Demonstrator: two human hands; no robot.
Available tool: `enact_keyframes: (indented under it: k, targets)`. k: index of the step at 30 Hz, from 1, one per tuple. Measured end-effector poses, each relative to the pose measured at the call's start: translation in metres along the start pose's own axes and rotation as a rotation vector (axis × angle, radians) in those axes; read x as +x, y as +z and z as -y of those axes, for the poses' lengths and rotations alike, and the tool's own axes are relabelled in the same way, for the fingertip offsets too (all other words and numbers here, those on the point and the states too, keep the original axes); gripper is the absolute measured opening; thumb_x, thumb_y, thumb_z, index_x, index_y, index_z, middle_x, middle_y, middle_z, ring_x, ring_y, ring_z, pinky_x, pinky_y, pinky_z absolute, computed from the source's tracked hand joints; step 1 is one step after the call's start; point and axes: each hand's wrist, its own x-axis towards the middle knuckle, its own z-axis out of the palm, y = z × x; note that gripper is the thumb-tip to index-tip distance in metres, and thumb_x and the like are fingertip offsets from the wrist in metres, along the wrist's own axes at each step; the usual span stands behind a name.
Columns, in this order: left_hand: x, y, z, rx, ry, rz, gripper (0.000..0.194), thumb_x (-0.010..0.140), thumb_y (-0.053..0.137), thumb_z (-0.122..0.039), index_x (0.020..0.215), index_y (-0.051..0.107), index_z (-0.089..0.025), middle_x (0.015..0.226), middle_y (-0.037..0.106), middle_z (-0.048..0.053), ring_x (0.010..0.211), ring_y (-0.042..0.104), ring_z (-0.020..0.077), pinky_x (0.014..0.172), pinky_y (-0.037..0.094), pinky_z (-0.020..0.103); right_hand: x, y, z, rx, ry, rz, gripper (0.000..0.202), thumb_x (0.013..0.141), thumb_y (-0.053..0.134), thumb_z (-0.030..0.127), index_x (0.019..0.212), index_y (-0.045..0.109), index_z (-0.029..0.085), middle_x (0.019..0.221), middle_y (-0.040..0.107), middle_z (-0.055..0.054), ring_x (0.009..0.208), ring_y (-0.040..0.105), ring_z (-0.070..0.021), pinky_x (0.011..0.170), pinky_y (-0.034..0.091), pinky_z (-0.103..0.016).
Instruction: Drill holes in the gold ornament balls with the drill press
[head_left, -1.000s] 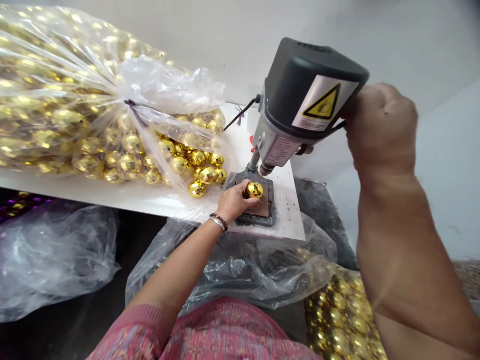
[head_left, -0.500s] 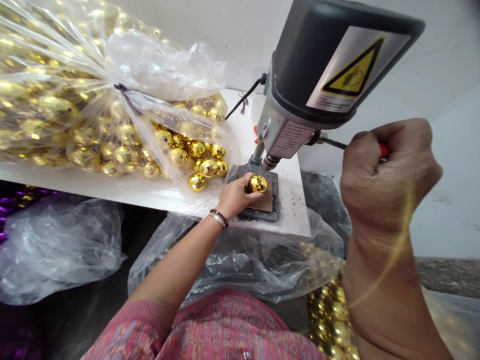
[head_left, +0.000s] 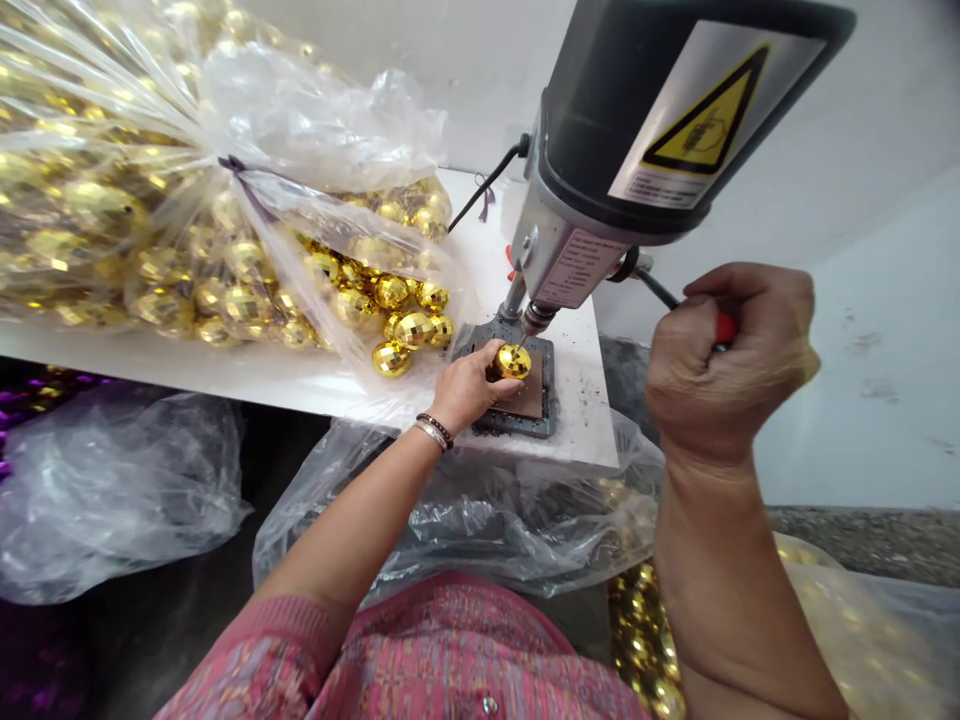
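Observation:
A drill press [head_left: 577, 255] with a grey and black head stands on the white table. Its bit points down at a shiny gold faceted ball [head_left: 514, 362], which my left hand [head_left: 469, 388] grips between thumb and fingers over a brown pad [head_left: 531, 395] on the machine's base. My right hand [head_left: 727, 360] is wrapped round the red-tipped lever [head_left: 726, 330] at the machine's right side. Whether the bit is inside the ball is too small to tell. Several loose gold balls [head_left: 414, 330] lie to the left of my left hand.
A large clear bag of gold balls [head_left: 165, 290] covers the left of the white table [head_left: 360, 400]. Crumpled clear plastic [head_left: 120, 490] is at the lower left. More plastic [head_left: 465, 520] hangs below the table's front edge. A black cable [head_left: 487, 190] runs behind the machine.
My right hand has moved left and a little down with the lever, nearer the machine. My left hand still holds the gold ball under the bit. The whole view has shifted slightly.

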Motion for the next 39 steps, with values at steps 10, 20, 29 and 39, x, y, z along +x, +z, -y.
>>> enact_keyframes:
  k: [10, 20, 29, 39]
  targets:
    - [0.0, 0.002, 0.001, 0.049, 0.001, -0.003, 0.061, 0.089, 0.075, -0.044, 0.145, 0.06, -0.027, 0.119, 0.078, 0.007, 0.108, 0.072, 0.0282, 0.085, 0.05, 0.032, -0.021, 0.013, -0.008, -0.027, -0.101, -0.116, 0.021, 0.089, 0.045, 0.012, 0.095, 0.065, 0.015, 0.082, 0.063, 0.001, 0.069, 0.052, -0.0061, 0.066, 0.038, -0.021]
    - [-0.003, 0.0, -0.001, 0.041, 0.005, -0.005, 0.055, 0.089, 0.075, -0.045, 0.14, 0.063, -0.028, 0.117, 0.078, 0.005, 0.108, 0.072, 0.028, 0.083, 0.05, 0.031, -0.034, 0.019, -0.008, -0.026, -0.062, -0.128, 0.029, 0.099, 0.039, 0.02, 0.103, 0.067, 0.017, 0.091, 0.067, -0.005, 0.077, 0.056, -0.0122, 0.072, 0.042, -0.027]
    - [-0.003, 0.002, 0.0, 0.045, 0.005, -0.015, 0.056, 0.089, 0.075, -0.045, 0.141, 0.063, -0.028, 0.116, 0.078, 0.005, 0.107, 0.072, 0.0274, 0.082, 0.05, 0.031, -0.06, 0.032, -0.014, -0.014, -0.05, -0.132, 0.03, 0.099, 0.036, 0.02, 0.103, 0.065, 0.015, 0.086, 0.064, -0.006, 0.076, 0.054, -0.0124, 0.073, 0.041, -0.028]
    - [0.0, 0.002, 0.0, -0.059, -0.011, -0.036, 0.051, 0.084, 0.078, -0.043, 0.131, 0.067, -0.028, 0.109, 0.078, 0.004, 0.104, 0.072, 0.0261, 0.084, 0.051, 0.031, 0.017, 0.011, -0.008, 0.072, 0.09, -0.031, 0.037, 0.096, 0.038, 0.025, 0.092, 0.072, 0.01, 0.078, 0.061, -0.005, 0.066, 0.051, -0.0078, 0.065, 0.039, -0.023]
